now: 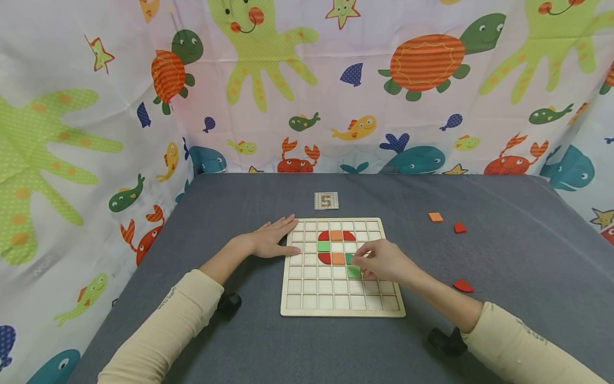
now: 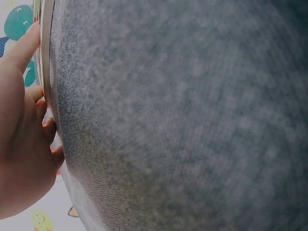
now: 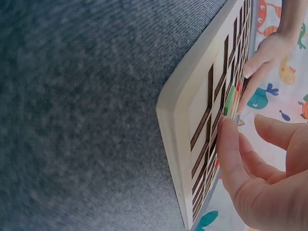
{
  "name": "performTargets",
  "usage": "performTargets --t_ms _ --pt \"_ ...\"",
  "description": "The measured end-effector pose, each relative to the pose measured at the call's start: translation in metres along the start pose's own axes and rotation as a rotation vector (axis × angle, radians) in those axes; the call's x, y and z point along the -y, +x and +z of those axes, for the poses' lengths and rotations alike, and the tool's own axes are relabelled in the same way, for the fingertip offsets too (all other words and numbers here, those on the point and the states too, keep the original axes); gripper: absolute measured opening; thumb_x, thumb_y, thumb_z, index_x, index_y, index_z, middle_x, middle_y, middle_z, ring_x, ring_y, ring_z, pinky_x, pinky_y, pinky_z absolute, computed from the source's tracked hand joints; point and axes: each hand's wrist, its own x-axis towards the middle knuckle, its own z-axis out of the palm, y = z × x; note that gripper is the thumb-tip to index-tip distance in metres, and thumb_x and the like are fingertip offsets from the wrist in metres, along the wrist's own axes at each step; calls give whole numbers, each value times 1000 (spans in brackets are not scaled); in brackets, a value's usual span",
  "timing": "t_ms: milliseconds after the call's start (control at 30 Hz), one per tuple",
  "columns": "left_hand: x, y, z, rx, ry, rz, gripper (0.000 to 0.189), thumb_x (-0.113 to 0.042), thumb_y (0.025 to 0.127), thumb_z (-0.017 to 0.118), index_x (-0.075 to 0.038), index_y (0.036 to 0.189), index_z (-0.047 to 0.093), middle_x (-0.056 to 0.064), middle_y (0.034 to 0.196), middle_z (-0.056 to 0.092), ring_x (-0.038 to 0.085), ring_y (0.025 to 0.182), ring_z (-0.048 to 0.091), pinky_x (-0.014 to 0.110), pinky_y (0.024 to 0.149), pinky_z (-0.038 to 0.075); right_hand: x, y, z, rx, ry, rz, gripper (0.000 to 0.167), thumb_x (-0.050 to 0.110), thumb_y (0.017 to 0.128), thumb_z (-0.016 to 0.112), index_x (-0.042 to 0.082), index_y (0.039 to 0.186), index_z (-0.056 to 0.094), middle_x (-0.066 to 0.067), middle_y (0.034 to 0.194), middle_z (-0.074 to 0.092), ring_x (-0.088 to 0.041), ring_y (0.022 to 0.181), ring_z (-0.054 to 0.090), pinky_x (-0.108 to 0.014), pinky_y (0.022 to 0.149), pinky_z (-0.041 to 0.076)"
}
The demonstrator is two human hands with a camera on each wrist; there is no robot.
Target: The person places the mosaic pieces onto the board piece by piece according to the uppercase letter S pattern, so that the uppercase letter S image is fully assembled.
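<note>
A square wooden grid board point(image 1: 316, 302) lies on the grey table. My left hand point(image 1: 268, 238) rests on its left edge with the fingers spread. My right hand point(image 1: 384, 261) is over the board's right half. In the right wrist view, its index fingertip touches a light green tile point(image 3: 230, 100), while the thumb stands apart from it. The same green tile point(image 1: 354, 272) sits in the grid below a darker green piece point(image 1: 349, 258), partly hidden by my fingers. Above are red quarter-round tiles point(image 1: 324, 258), orange square tiles point(image 1: 338, 258) and a green square tile point(image 1: 323, 246).
A small pattern card point(image 1: 326, 201) lies behind the board. To the right are a loose orange square point(image 1: 435, 217), a red quarter-round piece point(image 1: 460, 228) and another red piece point(image 1: 463, 286) near my right forearm. A curtain printed with sea animals point(image 1: 268, 144) hangs behind the table.
</note>
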Motion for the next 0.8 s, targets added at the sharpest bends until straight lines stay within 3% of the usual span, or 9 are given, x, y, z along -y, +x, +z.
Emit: performTargets --t_ms 167,400,800 --pt "-1 -1 -1 -1 0 -1 88 -60 93 46 -12 155 4 5 159 -1 23 144 -1 48 113 3 -3 0 -2 12 29 -10 22 21 91 66 2 101 69 -6 71 65 -18 60 63 -31 57 53" --pt "-2 -1 -1 4 -3 -3 88 -60 93 46 -13 155 4 4 159 -1 23 144 -1 48 113 3 -7 3 -8 13 79 70 23 21 91 67 2 103 68 -7 75 63 -17 64 59 -31 62 53" --pt "-2 -1 -1 10 -3 -5 88 -60 93 46 -13 155 4 4 159 -2 23 144 -1 48 113 3 -19 2 -39 68 247 149 44 30 95 60 -7 117 62 -13 93 66 -18 80 63 -32 74 55"
